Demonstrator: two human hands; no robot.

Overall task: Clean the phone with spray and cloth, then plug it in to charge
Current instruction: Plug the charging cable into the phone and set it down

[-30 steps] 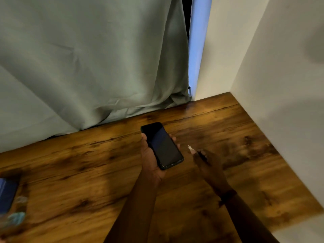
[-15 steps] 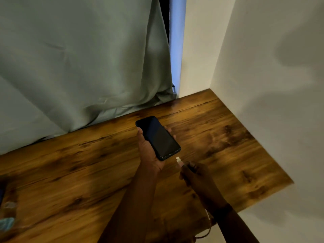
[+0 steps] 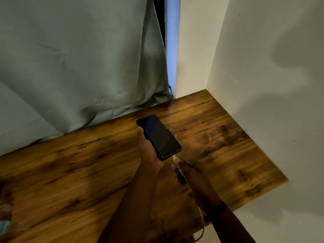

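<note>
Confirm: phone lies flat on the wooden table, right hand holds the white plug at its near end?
No: head view shows the left hand holding the phone above the wooden table. Right hand and white plug as stated.

left grip cupped round phone; right grip pinching plug

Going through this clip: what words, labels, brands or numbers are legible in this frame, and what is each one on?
No text can be read in this frame.
Phone, held in the left hand: screen dark, no brand or number shows.
Charging plug, pinched by the right hand: plain white, no marking visible.
Pale blue object at the left picture edge: too blurred to read.
</note>
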